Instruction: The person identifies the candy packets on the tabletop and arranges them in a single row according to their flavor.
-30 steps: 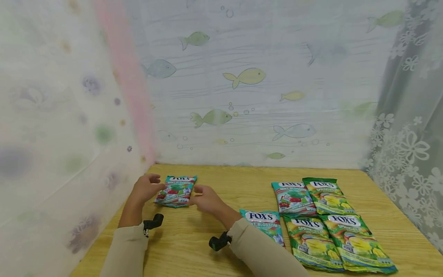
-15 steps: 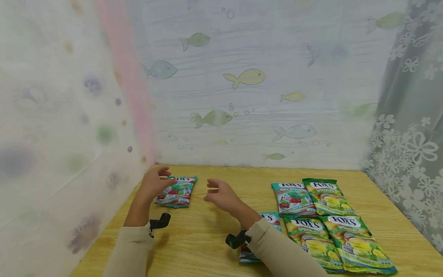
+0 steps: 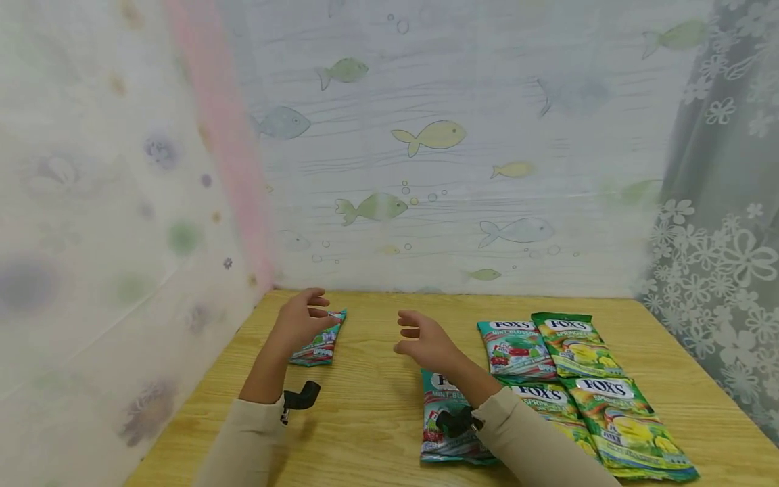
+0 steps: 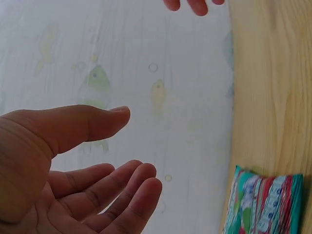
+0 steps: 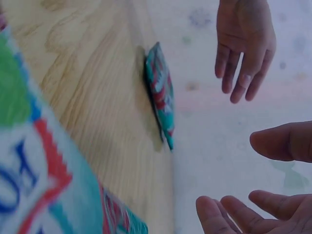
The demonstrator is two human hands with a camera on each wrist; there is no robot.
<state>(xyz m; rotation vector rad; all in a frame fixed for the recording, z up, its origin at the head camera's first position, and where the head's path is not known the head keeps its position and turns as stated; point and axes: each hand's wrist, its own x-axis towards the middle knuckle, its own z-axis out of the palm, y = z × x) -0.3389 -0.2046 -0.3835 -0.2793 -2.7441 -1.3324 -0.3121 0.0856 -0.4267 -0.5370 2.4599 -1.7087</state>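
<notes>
Hanging down the far left, floral sheet (image 3: 122,203), pink strip (image 3: 222,135) along its right side. Next, left hand (image 3: 299,321): fingers loose, slightly bent, thumb held off from them, hand in the air above wood-grain table (image 3: 365,419). Beige left sleeve (image 3: 240,439), black wrist piece (image 3: 302,396) just right of it. Head view: this hand covers part of left mint bag (image 3: 321,346), teal and red, lying flat near the table's left back corner; wrist views put hand and bag apart. Fish-print sheet (image 3: 426,216) behind. Then bare tabletop, then right hand (image 3: 426,341), also raised, fingers relaxed and gently bent, thumb clear of them, palm facing the other hand; the two well apart. Its black wrist piece (image 3: 453,423) and right sleeve (image 3: 541,446) cross in front of near mint bag (image 3: 437,396), partly hidden. Behind that and right, back mint bag (image 3: 517,350), label readable, "FOX'S MINT BLOSSOM". Front-middle green-yellow bag (image 3: 560,409) sits below it, sleeve covering part. Further right, back green-yellow bag (image 3: 577,345), beside back mint bag; in front of it, front-right green-yellow bag (image 3: 633,426), whole face showing. Far right, grey curtain (image 3: 724,270) with white flowers.
</notes>
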